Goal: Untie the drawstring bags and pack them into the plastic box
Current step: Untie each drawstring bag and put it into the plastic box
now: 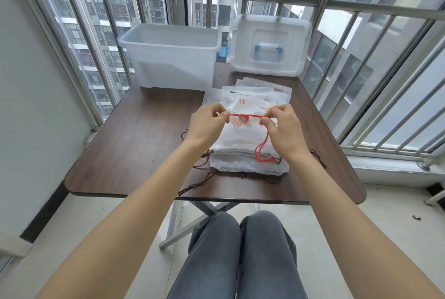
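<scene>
A stack of white drawstring bags point(243, 151) lies on the brown table point(134, 149). A knotted red drawstring point(245, 116) is stretched level above the stack. My left hand point(207, 123) pinches its left end and my right hand point(284, 127) pinches its right end. A loop of the same red cord point(261, 153) hangs down onto the bags by my right wrist. The open translucent plastic box point(173, 55) stands at the table's far left; nothing shows inside it.
The box's lid point(269, 44) with a blue handle leans against the window railing at the far right. Flat plastic-wrapped packets point(260, 91) lie behind the stack. Brown cords point(199, 183) trail from under the bags toward the front edge. My knees are below the table.
</scene>
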A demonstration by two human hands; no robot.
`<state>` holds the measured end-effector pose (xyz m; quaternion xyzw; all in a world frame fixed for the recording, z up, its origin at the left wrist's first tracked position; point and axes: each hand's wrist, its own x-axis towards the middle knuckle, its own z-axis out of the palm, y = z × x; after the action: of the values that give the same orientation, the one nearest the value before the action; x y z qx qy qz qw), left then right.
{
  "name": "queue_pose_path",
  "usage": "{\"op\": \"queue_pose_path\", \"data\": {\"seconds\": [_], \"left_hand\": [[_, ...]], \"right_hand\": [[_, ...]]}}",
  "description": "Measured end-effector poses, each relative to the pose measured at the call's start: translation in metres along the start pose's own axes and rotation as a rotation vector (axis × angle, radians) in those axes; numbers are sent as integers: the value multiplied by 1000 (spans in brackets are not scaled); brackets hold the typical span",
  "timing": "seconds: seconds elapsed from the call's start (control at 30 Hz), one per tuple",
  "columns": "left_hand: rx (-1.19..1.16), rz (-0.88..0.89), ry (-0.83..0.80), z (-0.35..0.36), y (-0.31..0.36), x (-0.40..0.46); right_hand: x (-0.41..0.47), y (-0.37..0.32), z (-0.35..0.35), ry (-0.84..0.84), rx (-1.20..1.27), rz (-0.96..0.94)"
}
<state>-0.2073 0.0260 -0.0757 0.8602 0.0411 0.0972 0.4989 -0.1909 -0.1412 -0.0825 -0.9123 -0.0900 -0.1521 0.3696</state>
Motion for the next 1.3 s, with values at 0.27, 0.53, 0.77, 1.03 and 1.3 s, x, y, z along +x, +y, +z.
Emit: {"op": "queue_pose_path", "data": {"seconds": [0.27, 0.53, 0.77, 1.03, 1.3], "left_hand": [[93, 4, 55, 0, -8, 3], [92, -29, 62, -2, -14, 3], [161, -63, 0, -4, -15, 6], [375, 250, 126, 11, -8, -1], [-400, 115, -99, 14, -3, -3]], "right_hand": [[-9, 9, 10, 133, -123, 32], [-7, 9, 6, 152, -116, 74], [2, -2, -13, 57, 551, 367], [-1, -20, -9, -39, 1436, 551], [-6, -22, 9, -77, 1239, 460]]}}
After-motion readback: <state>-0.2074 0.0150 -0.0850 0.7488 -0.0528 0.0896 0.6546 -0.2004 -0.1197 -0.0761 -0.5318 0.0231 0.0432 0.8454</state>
